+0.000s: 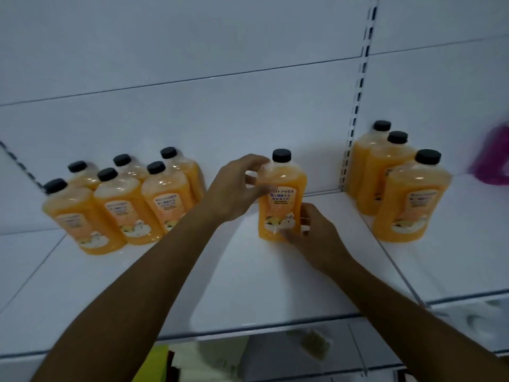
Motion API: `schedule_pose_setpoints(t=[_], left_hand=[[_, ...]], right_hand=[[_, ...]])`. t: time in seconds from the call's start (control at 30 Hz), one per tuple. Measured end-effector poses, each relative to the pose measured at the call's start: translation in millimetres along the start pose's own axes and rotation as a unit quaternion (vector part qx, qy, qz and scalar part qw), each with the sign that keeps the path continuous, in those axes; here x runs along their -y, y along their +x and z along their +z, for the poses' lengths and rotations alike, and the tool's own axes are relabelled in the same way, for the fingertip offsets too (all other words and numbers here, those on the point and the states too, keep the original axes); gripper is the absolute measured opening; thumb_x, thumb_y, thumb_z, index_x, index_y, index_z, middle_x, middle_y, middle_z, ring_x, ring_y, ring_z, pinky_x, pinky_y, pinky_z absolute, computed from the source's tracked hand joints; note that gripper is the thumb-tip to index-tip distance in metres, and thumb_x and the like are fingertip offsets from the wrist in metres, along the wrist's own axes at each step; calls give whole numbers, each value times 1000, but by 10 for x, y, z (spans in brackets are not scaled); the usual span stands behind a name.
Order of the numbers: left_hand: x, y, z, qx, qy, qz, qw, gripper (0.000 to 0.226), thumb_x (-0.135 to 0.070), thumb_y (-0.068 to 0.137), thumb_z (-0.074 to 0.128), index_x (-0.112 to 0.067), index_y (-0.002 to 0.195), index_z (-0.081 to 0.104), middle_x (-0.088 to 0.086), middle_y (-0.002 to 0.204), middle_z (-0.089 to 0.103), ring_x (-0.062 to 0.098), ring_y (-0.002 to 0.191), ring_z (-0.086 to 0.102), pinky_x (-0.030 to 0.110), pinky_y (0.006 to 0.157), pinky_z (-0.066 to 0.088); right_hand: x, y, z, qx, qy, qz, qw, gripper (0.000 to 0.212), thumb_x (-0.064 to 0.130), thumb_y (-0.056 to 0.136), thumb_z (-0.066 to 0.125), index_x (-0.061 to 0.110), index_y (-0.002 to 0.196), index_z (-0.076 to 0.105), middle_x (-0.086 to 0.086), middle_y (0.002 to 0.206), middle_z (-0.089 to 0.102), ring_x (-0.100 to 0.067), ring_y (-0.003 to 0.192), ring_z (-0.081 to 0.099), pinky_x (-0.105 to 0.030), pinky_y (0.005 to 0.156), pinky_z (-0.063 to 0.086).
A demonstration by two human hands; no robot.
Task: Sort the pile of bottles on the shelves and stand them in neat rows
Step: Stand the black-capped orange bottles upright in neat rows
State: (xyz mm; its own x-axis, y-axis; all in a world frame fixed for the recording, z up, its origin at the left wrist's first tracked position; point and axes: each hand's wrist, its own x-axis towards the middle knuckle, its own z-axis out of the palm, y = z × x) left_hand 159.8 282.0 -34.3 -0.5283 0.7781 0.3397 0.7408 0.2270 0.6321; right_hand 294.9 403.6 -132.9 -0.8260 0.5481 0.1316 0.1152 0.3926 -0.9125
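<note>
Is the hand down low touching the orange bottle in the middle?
Touching. The head view shows the right hand with its fingers wrapped against the lower label of the middle bottle.

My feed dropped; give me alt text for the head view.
Both hands, left hand and right hand, hold one upright orange bottle mid-shelf. Six matching bottles stand left, three right.

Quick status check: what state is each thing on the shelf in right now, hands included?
Middle bottle: upright, capped, alone, held by both hands.
Left hand: grips the bottle's shoulder.
Right hand: grips the bottle's base.
Left group of six bottles: upright, capped, two rows of three.
Right group of three bottles: upright, capped, one file front to back.
Purple container: blurred, state unclear.
</note>
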Motion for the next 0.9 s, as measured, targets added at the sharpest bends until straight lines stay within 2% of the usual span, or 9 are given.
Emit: schedule_pose_setpoints(t=[0.07, 0.17, 0.3, 0.37, 0.43, 0.53, 0.73, 0.83, 0.9], left_hand=[[87, -62, -144, -28, -3, -12, 1000, 48, -27, 82, 74, -19, 125, 55, -2, 115, 60, 11, 95, 64, 27, 82, 57], [183, -115, -326, -73, -8, -45, 996, 47, -24, 80, 76, -22, 121, 55, -6, 113, 62, 3, 92, 64, 15, 75, 55], [325, -93, -436, -119, 87, -53, 988, 50, -24, 83, 73, -17, 129, 57, 4, 126, 62, 14, 110, 61, 28, 96, 50], [377, -74, -459, -131, 141, -60, 979, 51, -25, 86, 70, -14, 134, 54, 7, 131, 60, 19, 117, 57, 32, 102, 45], [415, -44, -490, -130, 200, -54, 970, 50, -24, 88, 66, -11, 134, 53, 9, 132, 58, 23, 119, 54, 35, 103, 42], [458, 10, -543, -113, 271, -61, 954, 43, -25, 90, 63, -8, 129, 56, 12, 127, 57, 27, 115, 52, 35, 98, 41], [541, 67, -607, -87, 295, -80, 948, 31, -27, 93, 60, -8, 118, 60, 9, 111, 61, 24, 102, 57, 33, 85, 45], [566, 84, -596, -77, 308, -84, 944, 33, -28, 93, 58, -10, 120, 59, 8, 117, 63, 24, 105, 58, 37, 89, 48], [596, 108, -587, -73, 331, -81, 937, 27, -29, 93, 57, -12, 114, 60, 8, 112, 63, 24, 103, 56, 38, 87, 49]], right_hand=[[65, 76, 130, 0, 3, -35, 999, 39, 39, 86, 68, 32, 119, 49, 16, 110, 58, -2, 97, 56, -17, 82, 45], [168, 227, 334, 0, 19, -56, 998, 37, 33, 85, 70, 29, 119, 53, 13, 108, 61, -3, 96, 58, -13, 79, 45], [253, 444, 577, -4, 11, -58, 998, 40, 24, 84, 73, 21, 119, 56, 6, 108, 63, -9, 95, 60, -21, 83, 51], [272, 547, 660, -2, 23, -61, 998, 35, 23, 84, 73, 24, 114, 56, 7, 104, 63, -5, 90, 60, -13, 77, 49], [285, 650, 729, -2, 32, -67, 997, 33, 20, 83, 74, 25, 110, 55, 5, 105, 65, -8, 92, 61, -10, 73, 46], [271, 804, 833, -4, 14, -72, 997, 38, 16, 80, 75, 19, 114, 58, 1, 108, 66, -13, 95, 63, -15, 76, 48], [146, 1040, 957, -14, -27, -79, 996, 40, 13, 76, 74, 15, 113, 61, -2, 104, 67, -18, 93, 64, -25, 78, 50], [78, 1099, 1005, -16, -38, -87, 995, 42, 22, 76, 72, 17, 116, 63, -2, 107, 67, -18, 97, 64, -37, 85, 54], [50, 1134, 1011, -12, -59, -95, 994, 46, 29, 75, 71, 18, 119, 62, -2, 108, 66, -19, 98, 64, -38, 85, 54]])
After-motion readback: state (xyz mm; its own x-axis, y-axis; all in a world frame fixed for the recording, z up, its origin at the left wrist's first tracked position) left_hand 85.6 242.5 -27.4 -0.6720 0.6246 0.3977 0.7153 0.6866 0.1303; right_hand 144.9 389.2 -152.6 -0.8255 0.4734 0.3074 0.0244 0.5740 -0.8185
